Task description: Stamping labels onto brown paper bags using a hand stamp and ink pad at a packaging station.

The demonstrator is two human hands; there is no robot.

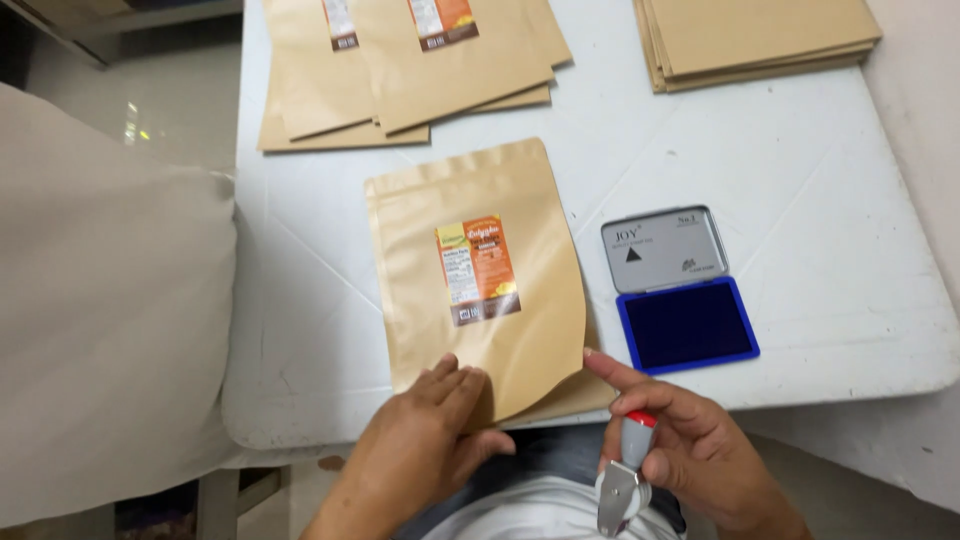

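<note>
hands at the near edge of the table, one pouch and one stamp in hand

the landmark is the white table (820,250). at its near edge, about the middle, lies a brown paper pouch (480,280), flat, label side up, with an orange and white label (478,270) on its face. a second brown sheet shows just under its lower right corner.

the left hand (425,440) rests on the pouch's near edge, fingers (455,385) narrow and laid together flat on the paper, thumb below the table's edge. it pins the pouch rather than gripping it.

the right hand (690,450) sits just off the table's near edge, right of the pouch. it is closed around a date stamp (625,475) with a grey body, a red band at the top and a metal frame pointing down toward the person's lap. its forefinger is stretched out and touches the pouch's lower right corner.

on the table right of the pouch, near but apart from it, stands an open ink pad (688,325): blue tray with dark blue pad toward the near edge, grey metal lid (665,250) folded back behind it.

at the table's far edge, left part: a fanned pile of labelled pouches (410,70). far right corner: a squared stack of plain pouches (755,40), no labels showing.

left of the table, touching its side, a large beige cushion (100,330).
</note>
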